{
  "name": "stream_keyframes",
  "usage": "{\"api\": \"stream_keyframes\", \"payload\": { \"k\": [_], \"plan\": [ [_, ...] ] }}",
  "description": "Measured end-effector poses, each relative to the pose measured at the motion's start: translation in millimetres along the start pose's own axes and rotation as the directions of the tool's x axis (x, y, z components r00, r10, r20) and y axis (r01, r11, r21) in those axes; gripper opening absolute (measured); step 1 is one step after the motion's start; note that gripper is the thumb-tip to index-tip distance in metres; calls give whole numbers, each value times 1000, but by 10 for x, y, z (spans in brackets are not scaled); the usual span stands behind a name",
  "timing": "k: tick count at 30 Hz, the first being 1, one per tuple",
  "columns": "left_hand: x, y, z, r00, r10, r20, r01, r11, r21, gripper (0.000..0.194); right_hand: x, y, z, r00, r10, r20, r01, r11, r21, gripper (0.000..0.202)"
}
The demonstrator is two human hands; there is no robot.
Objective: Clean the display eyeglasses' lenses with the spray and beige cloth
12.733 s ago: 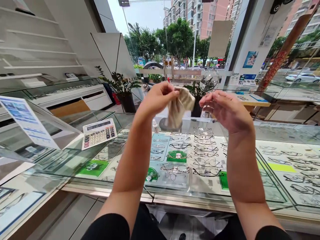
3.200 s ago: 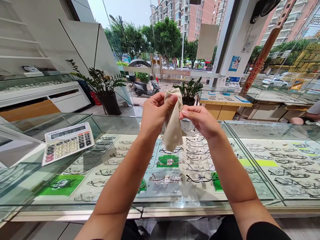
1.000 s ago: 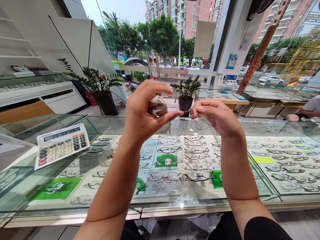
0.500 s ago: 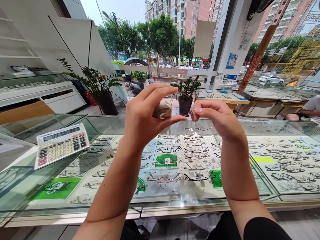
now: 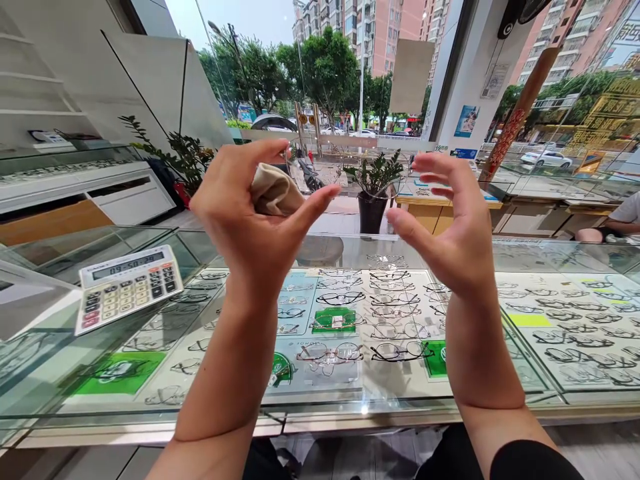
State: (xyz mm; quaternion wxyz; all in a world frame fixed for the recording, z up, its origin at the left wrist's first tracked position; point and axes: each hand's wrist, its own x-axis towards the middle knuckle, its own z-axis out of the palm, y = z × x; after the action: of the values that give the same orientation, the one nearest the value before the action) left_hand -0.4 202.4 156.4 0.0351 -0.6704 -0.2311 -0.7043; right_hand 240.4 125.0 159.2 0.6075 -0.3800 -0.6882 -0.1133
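Glass counter point(image 5: 400, 421), see-through top. Left hand point(image 5: 237, 210) above counter, fingers curled. Right hand point(image 5: 453, 237) above counter, thumb and fingers apart. Calculator point(image 5: 131, 287) on counter's left part. Cloth point(image 5: 273, 192) above counter, crumpled, clamped in left hand's fingers. Glasses point(image 5: 400, 351) in rows inside counter.

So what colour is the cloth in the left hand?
The cloth is beige, seen in the head view.

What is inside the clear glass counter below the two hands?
Rows of dark and pale thin-framed eyeglasses and green printed cards are visible. Whatever lies behind the bare forearms cannot be seen.
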Motion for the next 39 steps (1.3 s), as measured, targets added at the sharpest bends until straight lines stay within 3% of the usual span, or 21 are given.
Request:
{"api": "stream_keyframes", "payload": {
  "k": [6, 11, 17, 23, 29, 39],
  "plan": [
    [-9, 166, -52, 1000, 14, -21, -12, 994, 112, 47, -18, -44, 96, 990, -96, -106, 90, 994, -61, 44],
    [-10, 170, -59, 998, 62, -26, -57, 985, 162, 44, -42, -61, 111, 990, -57, -126, 46, 995, -87, 41],
    [29, 217, -155, 996, -44, 73, 33, 989, 142, 50, -31, -9, 109, 989, -16, -149, 6, 998, -65, 42],
    [53, 325, -151, 990, -138, 21, 135, 985, 107, 39, -30, 50, 175, 976, 40, -213, -36, 999, 24, 45],
    [38, 267, -77, 990, -142, -10, 142, 987, 70, 42, -47, 153, 265, 977, 107, -187, -95, 993, 72, 52],
    [-15, 163, -5, 994, -106, -8, 107, 983, 153, 38, -26, 236, 292, 969, 184, -166, -170, 981, 95, 50]
  ]
}}
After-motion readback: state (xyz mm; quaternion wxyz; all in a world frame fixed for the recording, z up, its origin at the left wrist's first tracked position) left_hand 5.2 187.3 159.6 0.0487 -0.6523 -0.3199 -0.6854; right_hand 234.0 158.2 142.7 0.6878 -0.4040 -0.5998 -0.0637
